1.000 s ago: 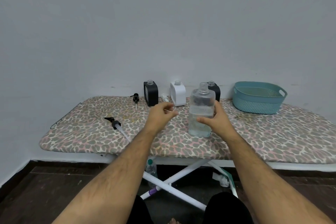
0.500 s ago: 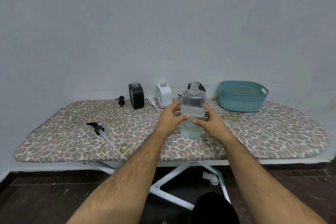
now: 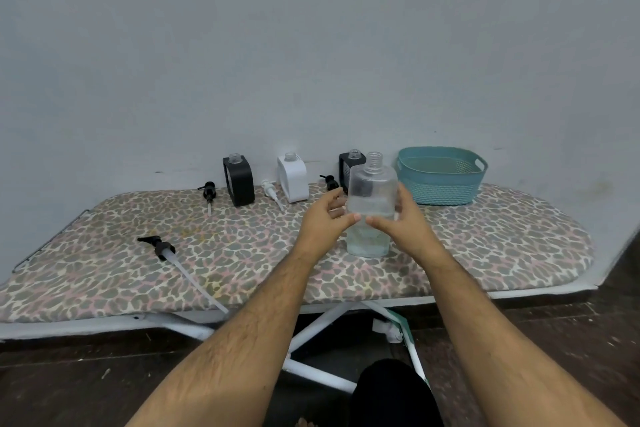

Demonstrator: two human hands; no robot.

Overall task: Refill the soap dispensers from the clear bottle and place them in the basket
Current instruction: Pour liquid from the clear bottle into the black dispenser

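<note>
The ironing board (image 3: 502, 246), with its leopard-print cover, served as the worktable, and every piece of the job sat on it. At its far right edge stood the teal basket (image 3: 441, 180), with no dispenser visible in it, so by the look of things the refilling had not begun.

The step in hand appeared to be taking up the clear bottle (image 3: 371, 198) for the first pour. It stood upright on the board in front of the basket, cap off, threaded neck bare, its rounded shoulders see-through and liquid filling roughly the lower half (the exact level was hard to read through the plastic). The left hand (image 3: 325, 218) curled round its left side and the right hand (image 3: 403, 218) round its right, thumbs nearly meeting across the front, so both gripped it.

Along the wall stood three square dispensers, all open-necked: a black dispenser (image 3: 239, 180) at the left, a white dispenser (image 3: 292, 178) in the middle, and a second black dispenser (image 3: 348, 166) partly hidden behind the bottle. Their necks were narrow, so the next move likely called for a lift, a carry to one of them, and a slow, well-aimed tilt.

The smaller parts lay loose: a long pump (image 3: 166, 250) toward the near left, a black pump (image 3: 209, 191), a white pump (image 3: 272, 192), and another black pump (image 3: 329, 181) just left of the bottle.
</note>
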